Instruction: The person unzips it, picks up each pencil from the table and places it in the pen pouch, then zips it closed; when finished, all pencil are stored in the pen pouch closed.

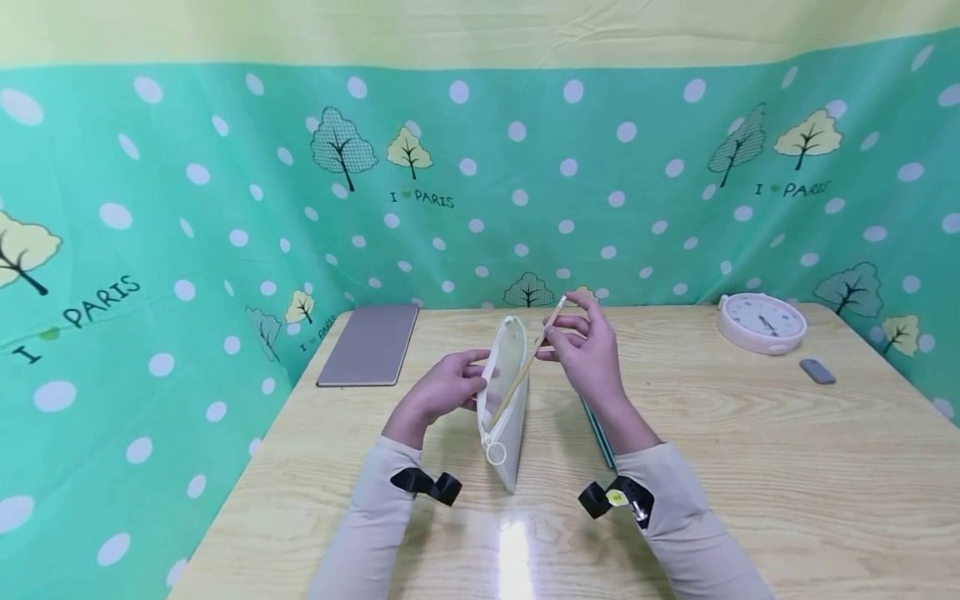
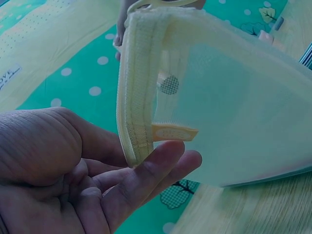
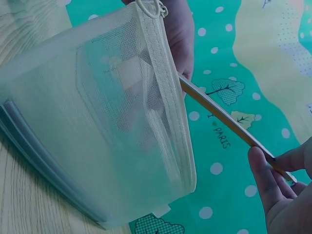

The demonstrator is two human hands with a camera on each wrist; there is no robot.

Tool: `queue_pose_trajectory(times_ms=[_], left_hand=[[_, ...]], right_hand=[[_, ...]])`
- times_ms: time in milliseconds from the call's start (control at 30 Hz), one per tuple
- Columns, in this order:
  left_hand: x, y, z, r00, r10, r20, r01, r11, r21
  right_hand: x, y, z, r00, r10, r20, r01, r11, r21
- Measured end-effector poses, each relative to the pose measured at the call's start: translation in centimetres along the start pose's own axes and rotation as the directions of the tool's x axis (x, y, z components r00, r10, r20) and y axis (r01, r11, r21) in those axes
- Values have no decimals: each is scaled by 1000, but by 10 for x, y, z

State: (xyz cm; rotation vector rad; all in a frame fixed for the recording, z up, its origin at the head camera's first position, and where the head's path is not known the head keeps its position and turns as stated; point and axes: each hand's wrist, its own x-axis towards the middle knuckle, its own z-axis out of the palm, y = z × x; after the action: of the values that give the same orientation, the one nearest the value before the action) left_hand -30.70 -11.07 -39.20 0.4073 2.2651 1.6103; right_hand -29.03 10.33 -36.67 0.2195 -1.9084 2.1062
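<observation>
My left hand (image 1: 446, 383) pinches the zipped edge of a pale, see-through mesh zip pouch (image 1: 512, 446), which stands on its side with its mouth open. A small orange-yellow tag (image 2: 174, 132) sits by the zip near my left fingertips. Above and to the right of the mouth, my right hand (image 1: 588, 354) pinches a wood-coloured pencil (image 3: 219, 113) near its white-tipped end. The pencil slants down, its lower end inside the pouch's mouth. A round zip pull (image 1: 496, 453) hangs at the near corner.
Slim teal sticks (image 1: 600, 437) lie on the wooden table (image 1: 750, 467) under my right forearm. At the back left is a grey notebook (image 1: 369, 343). A pale round clock (image 1: 762, 325) lies at the back right, with a small grey oblong object (image 1: 817, 372) beside it. A patterned green curtain (image 1: 645, 233) surrounds the table.
</observation>
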Motion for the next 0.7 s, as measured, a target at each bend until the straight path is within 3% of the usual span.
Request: queue_pose_trajectory(times_ms=[700], left_hand=[[-1, 1, 2, 1000, 6, 18, -6, 1000, -19]], right_hand=[[-5, 4, 8, 987, 73, 141, -64, 996, -69]])
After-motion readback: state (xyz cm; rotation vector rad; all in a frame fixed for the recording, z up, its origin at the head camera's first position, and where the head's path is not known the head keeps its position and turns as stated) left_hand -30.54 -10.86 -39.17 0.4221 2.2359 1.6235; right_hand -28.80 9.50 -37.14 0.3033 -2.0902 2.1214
